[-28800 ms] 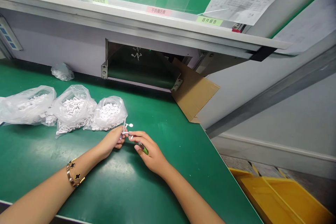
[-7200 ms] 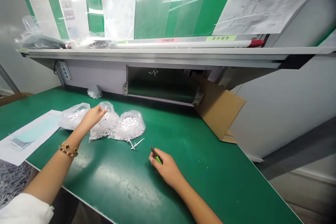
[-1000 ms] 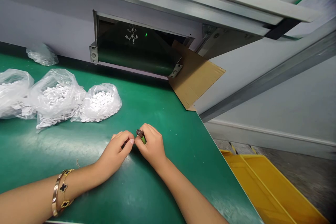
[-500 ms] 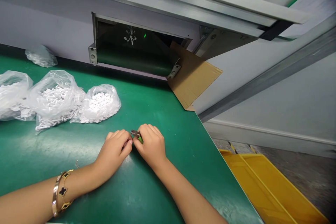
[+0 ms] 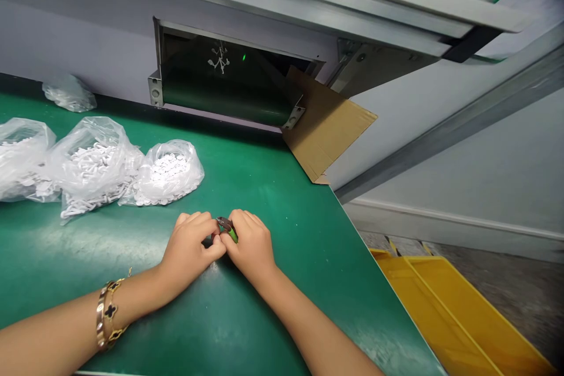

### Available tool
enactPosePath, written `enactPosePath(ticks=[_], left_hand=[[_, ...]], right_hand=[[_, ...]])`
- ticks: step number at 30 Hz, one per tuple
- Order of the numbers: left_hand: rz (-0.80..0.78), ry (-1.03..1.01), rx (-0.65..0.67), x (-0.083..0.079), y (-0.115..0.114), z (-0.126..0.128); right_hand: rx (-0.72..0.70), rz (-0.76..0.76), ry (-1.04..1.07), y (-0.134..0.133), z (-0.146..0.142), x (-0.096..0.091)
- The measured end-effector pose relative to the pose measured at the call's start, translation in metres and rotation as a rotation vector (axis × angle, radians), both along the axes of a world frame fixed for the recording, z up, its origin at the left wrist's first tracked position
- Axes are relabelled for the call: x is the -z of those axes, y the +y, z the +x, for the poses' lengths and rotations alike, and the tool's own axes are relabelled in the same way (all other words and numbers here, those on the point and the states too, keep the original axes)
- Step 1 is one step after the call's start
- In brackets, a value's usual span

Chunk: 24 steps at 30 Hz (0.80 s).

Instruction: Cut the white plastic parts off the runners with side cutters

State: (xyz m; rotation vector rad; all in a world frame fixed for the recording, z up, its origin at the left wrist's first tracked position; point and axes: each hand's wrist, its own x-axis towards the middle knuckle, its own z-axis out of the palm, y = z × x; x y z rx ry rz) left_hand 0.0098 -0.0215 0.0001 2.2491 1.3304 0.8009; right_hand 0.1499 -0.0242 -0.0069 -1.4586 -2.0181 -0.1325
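My two hands meet on the green table (image 5: 273,188) in front of me. My right hand (image 5: 247,245) is closed round small cutters with a green handle (image 5: 228,228), whose dark jaws point left. My left hand (image 5: 190,247) is curled with fingertips pinched right at those jaws; what it holds is hidden under the fingers. A gold bracelet with black clovers (image 5: 108,317) sits on my left wrist. Three clear bags of small white plastic parts (image 5: 167,171) lie to the left, beyond my left hand.
A dark conveyor opening (image 5: 224,85) in the back wall carries a white plastic sprue (image 5: 218,59). A cardboard sheet (image 5: 326,126) leans beside it. A small crumpled bag (image 5: 68,93) lies at the back left. Yellow bins (image 5: 458,317) stand on the floor past the table's right edge.
Over the last second my left hand has curled tighter and slid slightly left, and the cutters have tipped left toward its fingertips. Both hands stay together at the same spot.
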Motion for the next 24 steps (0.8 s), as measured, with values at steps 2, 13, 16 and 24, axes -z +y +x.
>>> enactPosePath(ticks=[2,13,16,24], left_hand=[[0.000,0.008,0.002,-0.0001,0.0007,-0.0007],[0.280,-0.040,0.232,-0.0010,-0.0053,-0.0058],[0.299,-0.051,0.263,0.0002,-0.0045,-0.0062],[0.260,-0.069,0.244,-0.0002,-0.0039,-0.0063]], right_hand=[[-0.008,-0.035,0.039,0.0002,-0.0006,0.0002],[0.068,-0.382,0.411,0.0022,0.0000,-0.0038],[0.082,-0.418,0.455,0.0021,-0.0001,-0.0045],[0.121,-0.427,0.465,0.0007,-0.0018,-0.0057]])
